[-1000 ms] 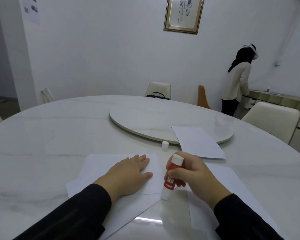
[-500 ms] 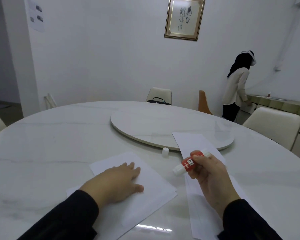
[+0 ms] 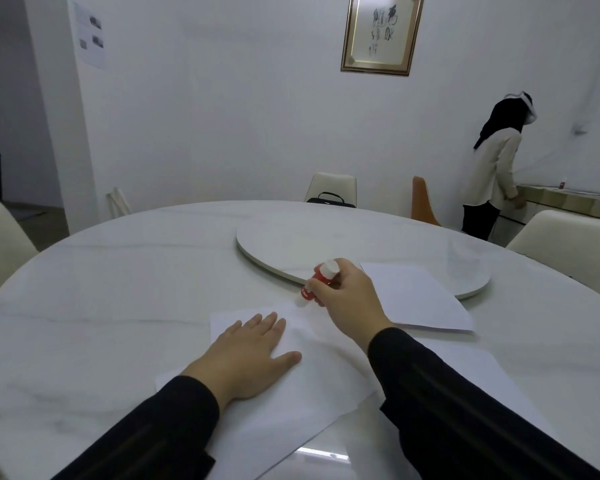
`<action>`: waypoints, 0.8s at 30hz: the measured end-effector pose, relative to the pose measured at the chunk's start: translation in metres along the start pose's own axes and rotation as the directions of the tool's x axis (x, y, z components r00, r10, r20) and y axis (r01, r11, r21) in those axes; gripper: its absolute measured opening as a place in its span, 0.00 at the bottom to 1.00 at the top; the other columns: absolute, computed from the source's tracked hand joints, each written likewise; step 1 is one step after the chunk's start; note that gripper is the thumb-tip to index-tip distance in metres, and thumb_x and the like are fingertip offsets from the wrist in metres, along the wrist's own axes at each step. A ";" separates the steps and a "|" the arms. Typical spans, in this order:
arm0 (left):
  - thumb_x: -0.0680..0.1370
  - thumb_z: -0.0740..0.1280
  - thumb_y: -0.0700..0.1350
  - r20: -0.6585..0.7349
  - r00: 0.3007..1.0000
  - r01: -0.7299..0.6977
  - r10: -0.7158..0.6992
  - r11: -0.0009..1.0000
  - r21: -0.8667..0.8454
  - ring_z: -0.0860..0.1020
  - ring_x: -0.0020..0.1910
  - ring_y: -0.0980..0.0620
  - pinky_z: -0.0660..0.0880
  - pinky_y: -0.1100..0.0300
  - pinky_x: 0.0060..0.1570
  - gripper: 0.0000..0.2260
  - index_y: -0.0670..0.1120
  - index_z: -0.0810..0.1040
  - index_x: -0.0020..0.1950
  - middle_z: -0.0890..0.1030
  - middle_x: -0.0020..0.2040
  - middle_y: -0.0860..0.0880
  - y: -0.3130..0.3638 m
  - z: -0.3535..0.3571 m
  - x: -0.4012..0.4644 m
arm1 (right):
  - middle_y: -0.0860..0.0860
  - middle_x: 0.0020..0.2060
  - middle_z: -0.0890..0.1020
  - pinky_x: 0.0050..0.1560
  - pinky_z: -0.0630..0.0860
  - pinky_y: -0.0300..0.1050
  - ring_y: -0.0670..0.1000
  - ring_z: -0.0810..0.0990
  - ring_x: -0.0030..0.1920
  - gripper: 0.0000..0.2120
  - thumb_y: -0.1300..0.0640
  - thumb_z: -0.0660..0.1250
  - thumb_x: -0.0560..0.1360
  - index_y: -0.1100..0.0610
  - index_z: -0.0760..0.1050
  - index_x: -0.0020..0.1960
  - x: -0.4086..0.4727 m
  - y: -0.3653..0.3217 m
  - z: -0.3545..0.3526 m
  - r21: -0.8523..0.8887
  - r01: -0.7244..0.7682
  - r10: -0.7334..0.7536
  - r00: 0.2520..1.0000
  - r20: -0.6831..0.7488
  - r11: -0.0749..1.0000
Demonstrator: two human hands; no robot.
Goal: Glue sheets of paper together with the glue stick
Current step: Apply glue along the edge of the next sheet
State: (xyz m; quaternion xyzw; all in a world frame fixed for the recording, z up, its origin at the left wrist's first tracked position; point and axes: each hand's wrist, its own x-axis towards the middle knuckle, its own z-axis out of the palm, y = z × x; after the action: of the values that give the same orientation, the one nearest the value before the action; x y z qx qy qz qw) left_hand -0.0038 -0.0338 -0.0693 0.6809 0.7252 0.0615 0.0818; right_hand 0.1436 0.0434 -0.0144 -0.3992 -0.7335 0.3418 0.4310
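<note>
The right hand (image 3: 343,296) grips the red glue stick with white ends (image 3: 317,284), fingers and thumb curled around the body. The left hand (image 3: 253,355) lies flat, fingers straight and a bit spread, pressing on the top white paper sheet (image 3: 312,379) near the person.

The relation that matters: the stick's long axis is tilted, upper white end pointing away & up, lower white end pointing down toward the far edge of that top sheet. The lower end is just beside that far edge, a little beyond it, over the white marble round surface (image 3: 118,289); I cannot tell if it touches. I also cannot tell which end carries the glue. The cap is not visible, maybe hidden behind the right hand.

So the right hand is the nearer one to the stick (it holds it), and the left one is only the anchor. In my judgement the next move goes to that far edge or to the hidden cap.

Farther out: another white sheet (image 3: 416,296) lies right of the stick, partly on the round white turntable disc (image 3: 326,244). One more sheet (image 3: 465,372) is under the right forearm.
</note>
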 end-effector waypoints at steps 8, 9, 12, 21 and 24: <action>0.76 0.47 0.65 0.036 0.999 0.005 -0.006 0.999 0.031 0.42 0.77 0.55 0.42 0.55 0.74 0.32 0.54 0.43 0.77 0.43 0.78 0.55 -0.003 0.000 0.005 | 0.42 0.34 0.78 0.32 0.65 0.33 0.39 0.74 0.32 0.03 0.54 0.65 0.74 0.51 0.72 0.44 0.007 0.027 0.013 -0.186 0.053 -0.041 0.997 0.067 0.981; 0.76 0.47 0.65 0.040 0.999 0.006 -0.007 0.999 0.033 0.42 0.77 0.55 0.42 0.55 0.74 0.32 0.54 0.43 0.77 0.43 0.78 0.55 -0.003 0.000 0.005 | 0.42 0.34 0.78 0.31 0.65 0.33 0.39 0.74 0.32 0.03 0.54 0.65 0.74 0.51 0.71 0.44 0.007 0.026 0.012 -0.215 0.068 -0.050 0.995 0.087 0.974; 0.76 0.47 0.66 0.045 0.999 0.008 -0.010 0.999 0.033 0.42 0.77 0.55 0.42 0.54 0.74 0.33 0.54 0.43 0.77 0.43 0.78 0.55 -0.003 0.000 0.006 | 0.48 0.40 0.80 0.39 0.75 0.42 0.47 0.79 0.39 0.05 0.53 0.65 0.74 0.54 0.72 0.47 0.005 0.015 0.006 -0.306 0.116 -0.060 0.980 0.187 0.945; 0.76 0.47 0.66 0.055 0.998 0.003 -0.006 0.999 0.040 0.43 0.77 0.54 0.42 0.54 0.74 0.33 0.54 0.43 0.77 0.43 0.78 0.54 -0.002 -0.002 0.007 | 0.49 0.39 0.81 0.48 0.79 0.53 0.54 0.80 0.42 0.05 0.53 0.67 0.71 0.52 0.75 0.45 -0.030 -0.005 -0.026 -0.311 0.170 -0.057 0.938 0.342 0.935; 0.76 0.47 0.66 0.055 0.998 0.001 -0.003 0.999 0.037 0.43 0.77 0.54 0.43 0.54 0.74 0.33 0.54 0.43 0.77 0.43 0.78 0.54 -0.002 -0.002 0.006 | 0.49 0.38 0.80 0.47 0.80 0.52 0.50 0.79 0.39 0.04 0.52 0.68 0.69 0.49 0.75 0.43 -0.050 -0.006 -0.038 -0.274 0.196 -0.081 0.921 0.381 0.942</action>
State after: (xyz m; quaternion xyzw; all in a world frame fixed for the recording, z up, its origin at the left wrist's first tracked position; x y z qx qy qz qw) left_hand -0.0062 -0.0280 -0.0676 0.6830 0.7244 0.0293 0.0894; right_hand 0.1918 0.0026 -0.0122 -0.3373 -0.8713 0.2601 0.2437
